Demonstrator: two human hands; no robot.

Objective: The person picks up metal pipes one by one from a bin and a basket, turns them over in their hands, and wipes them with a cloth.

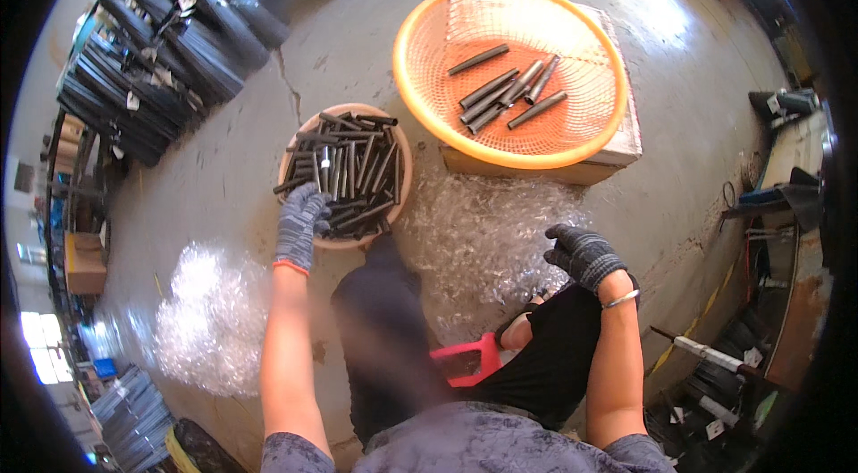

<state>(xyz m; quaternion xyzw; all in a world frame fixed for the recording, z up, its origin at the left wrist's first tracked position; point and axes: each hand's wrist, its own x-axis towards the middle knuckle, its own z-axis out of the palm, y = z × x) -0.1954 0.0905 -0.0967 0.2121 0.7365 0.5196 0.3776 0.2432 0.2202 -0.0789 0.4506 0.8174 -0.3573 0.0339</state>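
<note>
In its grey knit glove, my left hand (302,215) is closed at the near left rim of a pink basin (407,171). A short dark tube (325,171) with a bright glint rises from its fingers; the fingertips are partly hidden. Many similar dark tubes (362,160) fill the basin. My right hand (585,257), also gloved, hovers near my right knee with thumb and fingers apart and nothing in them. Beyond it, a large orange mesh basket (509,156) holds several dark tapered tubes (492,93), lying loosely in its bottom.
The basket stands tilted on a cardboard box (617,142). Clear plastic wrap (492,232) lies before it, with another heap of plastic (210,321) at left. A pink stool (469,361) shows between my legs. Bundled dark rods (165,62) stand far left; a workbench (800,267) is at right.
</note>
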